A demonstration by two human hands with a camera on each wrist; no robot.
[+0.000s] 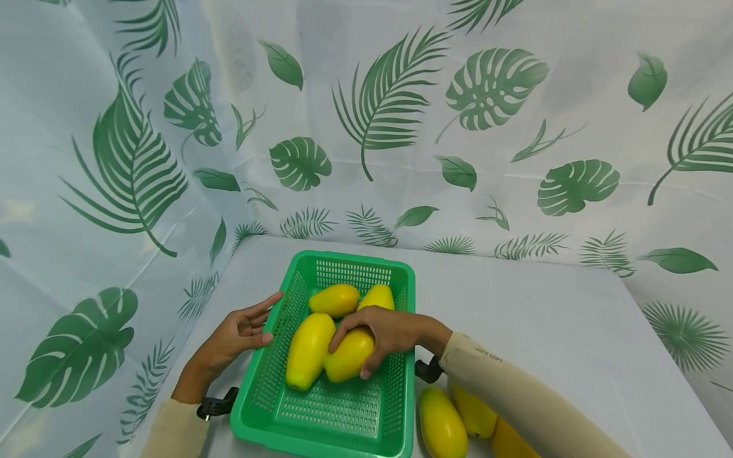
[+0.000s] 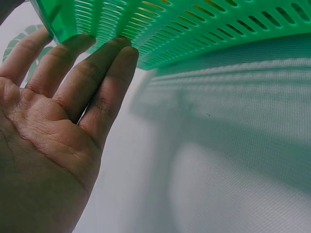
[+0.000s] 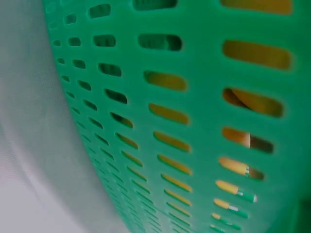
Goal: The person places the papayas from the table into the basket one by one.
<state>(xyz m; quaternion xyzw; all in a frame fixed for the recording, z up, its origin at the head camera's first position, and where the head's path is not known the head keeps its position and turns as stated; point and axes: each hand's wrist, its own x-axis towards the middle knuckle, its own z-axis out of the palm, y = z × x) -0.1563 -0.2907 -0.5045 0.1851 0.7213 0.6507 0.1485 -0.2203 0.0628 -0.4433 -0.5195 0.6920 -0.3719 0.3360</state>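
Note:
A green plastic basket (image 1: 322,432) with slotted walls stands on the table. In it lie several yellow papayas, including one long papaya (image 1: 310,351) at the left and a smaller one (image 1: 335,300) at the back. My right hand (image 1: 385,336) reaches over the right rim and grips the front papaya (image 1: 350,356) from above, thumb and fingers on either side. My left hand (image 1: 239,334) is at the basket's left side. Its fingers (image 2: 104,94) are nearly straight, tips against the outside of the wall. The right wrist view shows only the slotted wall (image 3: 131,87), with yellow behind it.
To the right of the basket, more papayas (image 1: 443,423) lie on the white table (image 1: 544,331), partly under the right forearm. White cloth walls (image 1: 401,191) printed with green leaves rise behind and to the left.

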